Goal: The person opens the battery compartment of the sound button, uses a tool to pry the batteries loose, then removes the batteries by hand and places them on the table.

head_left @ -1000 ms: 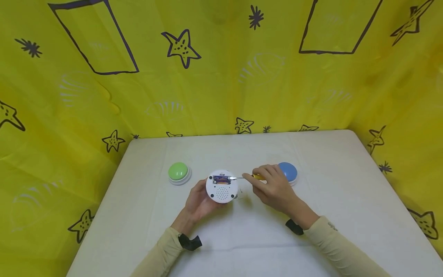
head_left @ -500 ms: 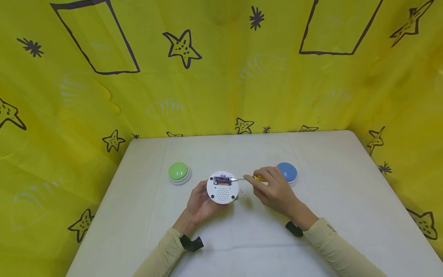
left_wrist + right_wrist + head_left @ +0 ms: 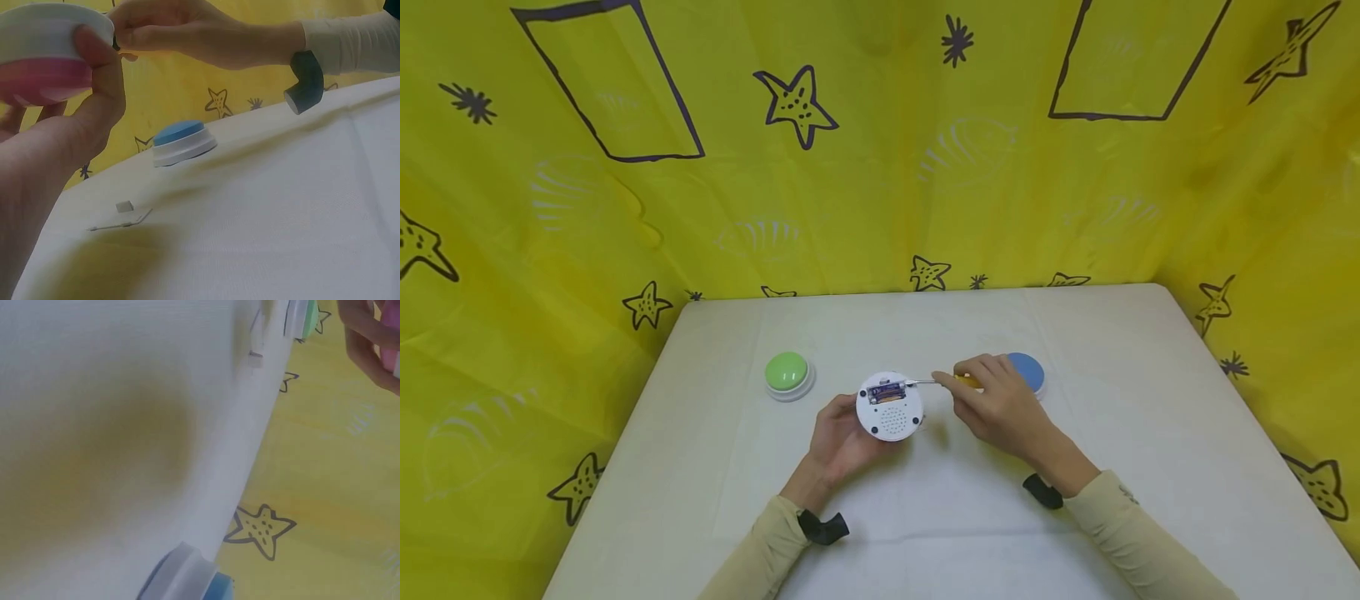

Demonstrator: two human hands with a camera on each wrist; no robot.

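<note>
The left hand [image 3: 844, 442] clamps its fingers round the pink-and-white button [image 3: 887, 412], probably light, stiff and best held by its rim, while the right hand [image 3: 1000, 410] pinches a screwdriver [image 3: 971, 382].

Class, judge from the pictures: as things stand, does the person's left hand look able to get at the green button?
Probably not without letting go first: the left hand grips the upturned pink-and-white button. Otherwise the way looks free, with nothing visible between that hand and the green button.
</note>
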